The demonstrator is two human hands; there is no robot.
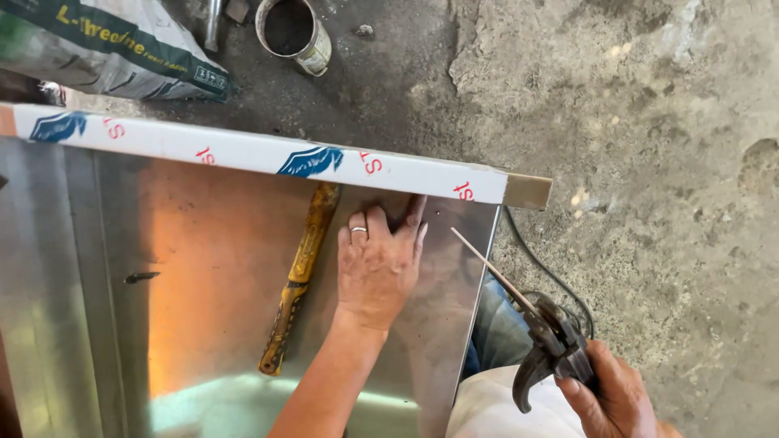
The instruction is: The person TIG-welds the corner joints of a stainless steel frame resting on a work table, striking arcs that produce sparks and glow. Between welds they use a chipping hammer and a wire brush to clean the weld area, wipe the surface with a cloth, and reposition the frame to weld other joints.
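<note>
We kneel over a stainless steel sheet (219, 268) lying on the concrete floor (649, 122). Along its far edge runs a metal bar (260, 152) wrapped in white film with blue and red marks. Our left hand (377, 264) lies flat and spread on the sheet, fingertips touching the bar. Off the sheet's right edge, our right hand (608, 397) is closed around a dark electrode holder (548, 349) (a thin welding rod (491, 269) slants from it toward the bar's bare end). A yellow-handled tool (299, 276) rests just left of the left hand. Beyond the bar, a grey-and-green sack (105, 49) and an open tin can (294, 32).
</note>
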